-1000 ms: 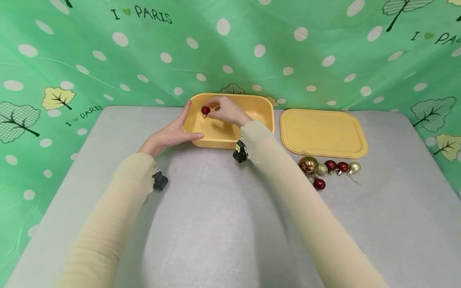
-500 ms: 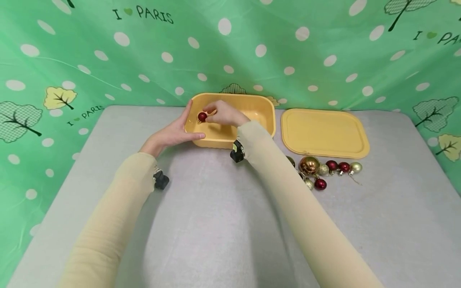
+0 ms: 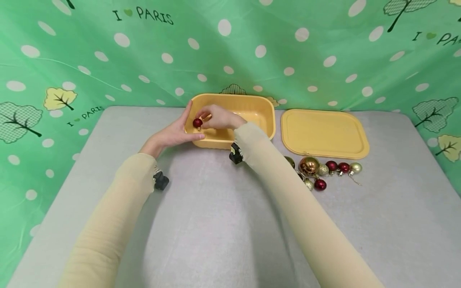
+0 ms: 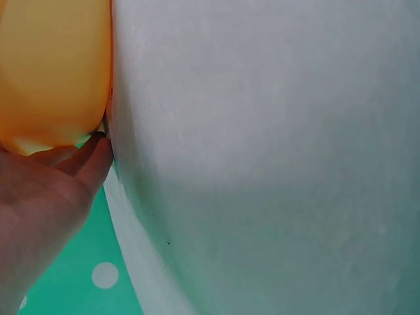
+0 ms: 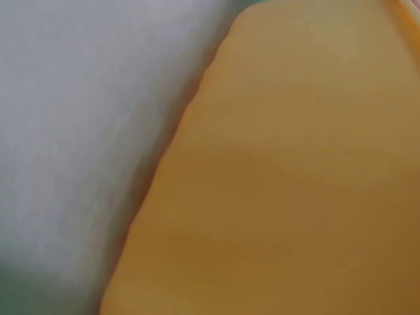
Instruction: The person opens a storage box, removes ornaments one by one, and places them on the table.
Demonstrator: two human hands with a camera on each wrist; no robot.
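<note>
A yellow open plastic box (image 3: 216, 144) stands near the back of the table. My left hand (image 3: 174, 134) braces its left end, thumb straight along the front rim and fingers stretched along the side. In the left wrist view those fingers lie flat against the box wall (image 4: 52, 72). Inside the box, my right hand (image 3: 217, 117) pinches a small dark red Christmas bauble (image 3: 197, 123) by its gold cap end, low near the left corner. The right wrist view shows only the outer front wall (image 5: 282, 164) and grey cloth; hand and bauble are out of that view.
Right of the box lies its flat yellow lid (image 3: 324, 134). In front of the lid sits a cluster of baubles, among them a large gold one (image 3: 309, 165) and a red one (image 3: 320, 184). My right forearm (image 3: 288, 188) hides part of it. A green patterned curtain (image 3: 252, 48) hangs behind.
My right hand has moved the red bauble lower and slightly left inside the box. More of the bauble cluster shows beside the right sleeve. The left hand has stayed put.
</note>
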